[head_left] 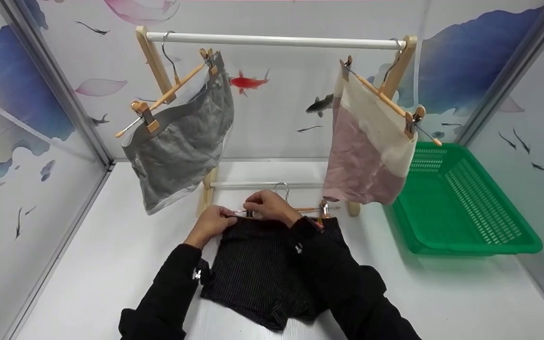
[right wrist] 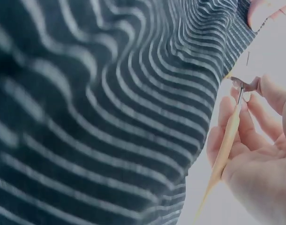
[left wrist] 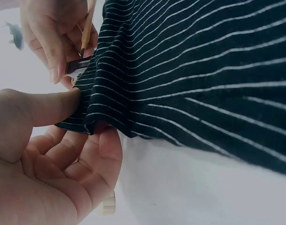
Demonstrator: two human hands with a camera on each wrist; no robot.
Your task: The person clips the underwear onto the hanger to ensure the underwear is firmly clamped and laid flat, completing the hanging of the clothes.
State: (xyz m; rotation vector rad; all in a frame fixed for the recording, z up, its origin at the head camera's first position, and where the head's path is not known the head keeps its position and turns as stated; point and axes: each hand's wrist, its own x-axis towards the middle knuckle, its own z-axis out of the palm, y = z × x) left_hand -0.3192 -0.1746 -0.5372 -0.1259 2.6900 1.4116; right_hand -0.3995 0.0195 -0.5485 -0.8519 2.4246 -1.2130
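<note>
Black shorts with thin white stripes lie on the white table, waistband away from me. My left hand pinches the left corner of that waistband, thumb on top and fingers beneath, as the left wrist view shows. Beside it, my right hand pinches the metal clip of a wooden clip hanger, right at the waistband edge. The hanger's other clip sits at the right end of the waistband. Above the right hand, the hanger's hook shows.
A rack with a white top rail stands behind. From it hang a grey garment at left and a pink and cream one at right, both on clip hangers. A green plastic basket stands on the right.
</note>
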